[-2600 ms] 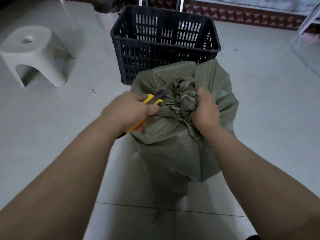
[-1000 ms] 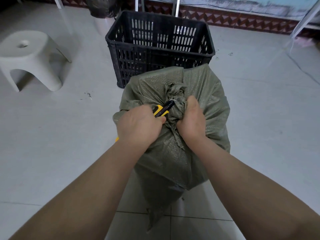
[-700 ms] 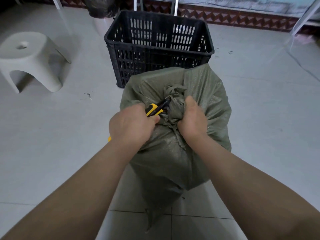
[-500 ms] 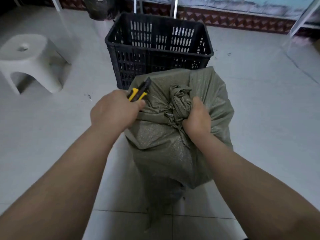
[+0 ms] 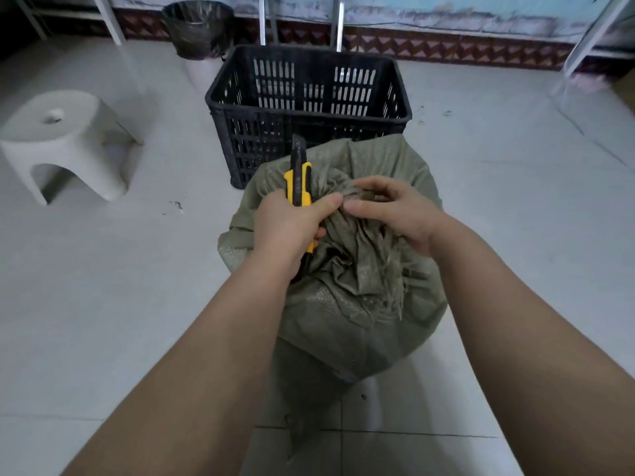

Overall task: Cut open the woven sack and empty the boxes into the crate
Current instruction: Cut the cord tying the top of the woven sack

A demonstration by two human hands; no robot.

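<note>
A grey-green woven sack [image 5: 347,314] stands on the floor in front of me, its bunched, frayed top loosened. My left hand [image 5: 287,225] is closed around a yellow and black utility knife [image 5: 298,180] that points up and away, over the sack's left shoulder. My right hand [image 5: 395,207] rests on the gathered fabric at the top, fingers curled into it, fingertips almost touching my left thumb. Behind the sack stands a black slotted plastic crate [image 5: 309,108] with nothing visible inside. The boxes are hidden inside the sack.
A white plastic stool [image 5: 62,139] sits on the pale tiled floor at the left. A dark bin [image 5: 197,29] stands by the back wall. Metal legs [image 5: 338,22] rise behind the crate and a white frame leg [image 5: 591,32] at the right.
My left hand has swung the knife from the sack's left side to upright beside the bunched top. My right hand shifted from gripping the knot to lying over loosened fabric.
</note>
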